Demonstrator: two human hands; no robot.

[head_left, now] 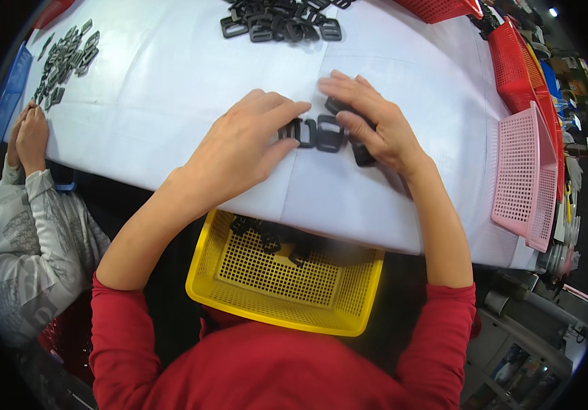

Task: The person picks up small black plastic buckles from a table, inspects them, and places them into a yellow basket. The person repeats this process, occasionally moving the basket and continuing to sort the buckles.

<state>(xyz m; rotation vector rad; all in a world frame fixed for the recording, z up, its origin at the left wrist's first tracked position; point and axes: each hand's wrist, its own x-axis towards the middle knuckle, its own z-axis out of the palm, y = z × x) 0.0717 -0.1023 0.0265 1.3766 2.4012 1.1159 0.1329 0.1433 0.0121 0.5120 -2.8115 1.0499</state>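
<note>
Left hand [242, 147] lies flat, fingertips touching the row of black buckles [318, 133] at the centre of the white desk [171, 82]. Right hand [369, 119], at 3 o'clock, covers more buckles; its grip cannot be told. Yellow basket [283, 283] at 6 o'clock.

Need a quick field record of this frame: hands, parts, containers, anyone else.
left hand: flat on the white table, fingertips on a black plastic buckle
right hand: over more black buckles, fingers bent
far pile: loose black buckles at the table's top edge
yellow basket: below the table edge, a few black parts inside
pink basket: at the right
co-worker's hands: left edge, near a second pile
</note>
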